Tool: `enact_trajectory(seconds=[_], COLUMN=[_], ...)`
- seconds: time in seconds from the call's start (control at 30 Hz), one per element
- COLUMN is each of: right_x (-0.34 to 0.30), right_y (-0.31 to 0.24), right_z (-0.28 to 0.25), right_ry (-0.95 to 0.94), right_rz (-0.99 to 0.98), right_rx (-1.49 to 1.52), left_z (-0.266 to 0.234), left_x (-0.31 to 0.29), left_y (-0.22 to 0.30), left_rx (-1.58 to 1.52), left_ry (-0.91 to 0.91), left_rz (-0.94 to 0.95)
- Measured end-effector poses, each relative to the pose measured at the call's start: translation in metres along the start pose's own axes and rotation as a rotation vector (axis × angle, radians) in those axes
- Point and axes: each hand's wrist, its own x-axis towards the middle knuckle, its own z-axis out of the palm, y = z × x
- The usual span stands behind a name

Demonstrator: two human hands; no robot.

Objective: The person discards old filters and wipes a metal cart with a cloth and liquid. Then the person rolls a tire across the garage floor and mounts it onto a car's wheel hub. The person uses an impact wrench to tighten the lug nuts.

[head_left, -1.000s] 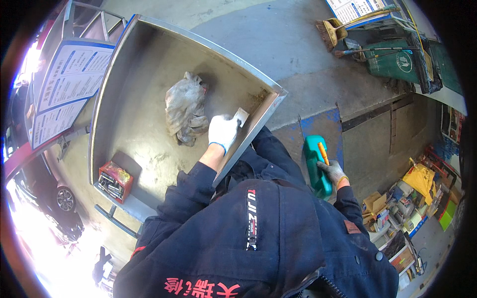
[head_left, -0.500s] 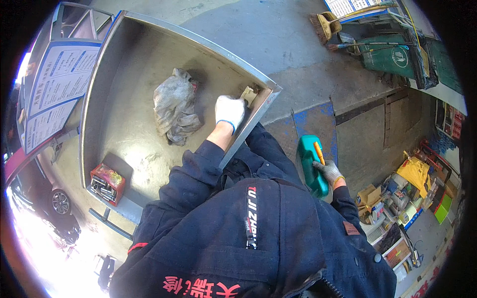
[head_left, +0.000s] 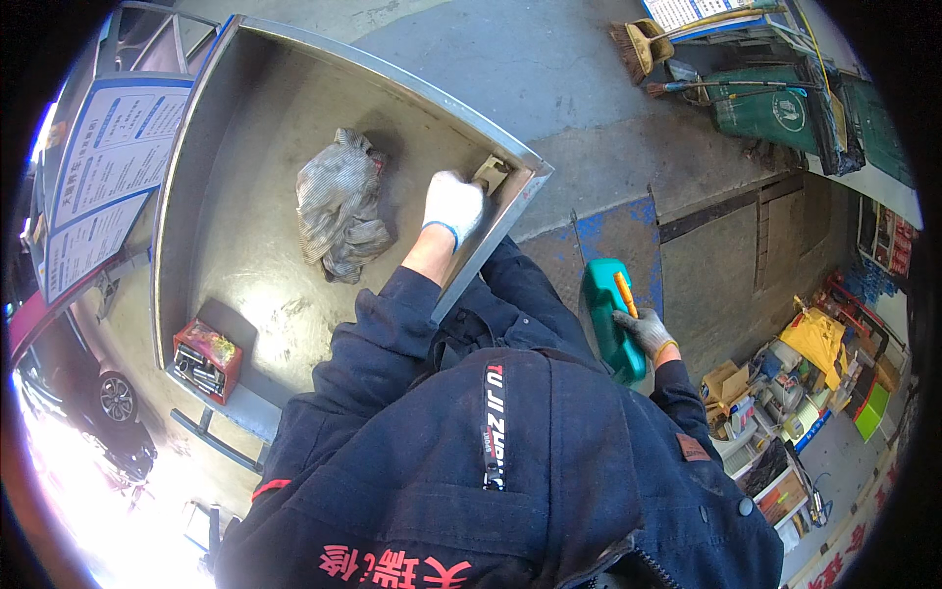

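Observation:
My left hand (head_left: 455, 207), in a white glove, is closed inside the right end of a large metal tray (head_left: 392, 80). Its fingers meet a small cream-coloured piece (head_left: 491, 174) by the tray's corner; what they grip is hidden. A crumpled grey striped rag (head_left: 343, 204) lies left of that hand. Low on my right, outside the tray, my gloved right hand (head_left: 648, 332) is closed on a green plastic case (head_left: 608, 319). An orange stick-like piece (head_left: 625, 293) stands out by its thumb, against the case.
A red box of metal sockets (head_left: 206, 361) sits in the tray's near left corner. Printed boards (head_left: 118, 177) stand beyond the left side. Brooms (head_left: 638, 51) and a green bin (head_left: 760, 108) are at the far right. Cluttered boxes and a yellow bag (head_left: 816, 346) lie at the right.
The cream piece by my left hand has tilted and shows a darker side. My left hand has turned slightly. My right hand keeps its hold on the green case.

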Motion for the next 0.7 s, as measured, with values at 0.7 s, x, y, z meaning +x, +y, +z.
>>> enact_trajectory(seconds=[0.7], right_x=[-0.006], right_y=[-0.011], right_z=[0.001], right_ry=[0.023], right_rz=[0.045], right_rx=[-0.094], left_z=[0.019], left_x=[0.015], left_y=[-0.034], left_rx=[-0.168], left_ry=[-0.116], left_rz=[-0.071])
